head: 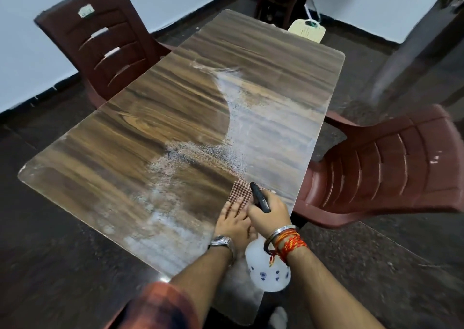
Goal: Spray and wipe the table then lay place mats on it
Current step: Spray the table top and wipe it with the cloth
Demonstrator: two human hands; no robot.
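A long wood-grain table (140, 132) carries white spray droplets and wet streaks over its right half and near end. My right hand (270, 214) grips the black trigger head of a white spray bottle (270, 273) with small blue marks, held just over the table's near right edge. My left hand (233, 219) lies flat with straight fingers on a brown checked cloth (239, 191) on the tabletop, right beside the bottle's nozzle. Most of the cloth is hidden under that hand.
A dark brown plastic chair (100, 39) stands at the table's left side and a reddish one (391, 168) at its right side. A pale object with a green mark (307, 31) sits past the far end. The floor is dark stone.
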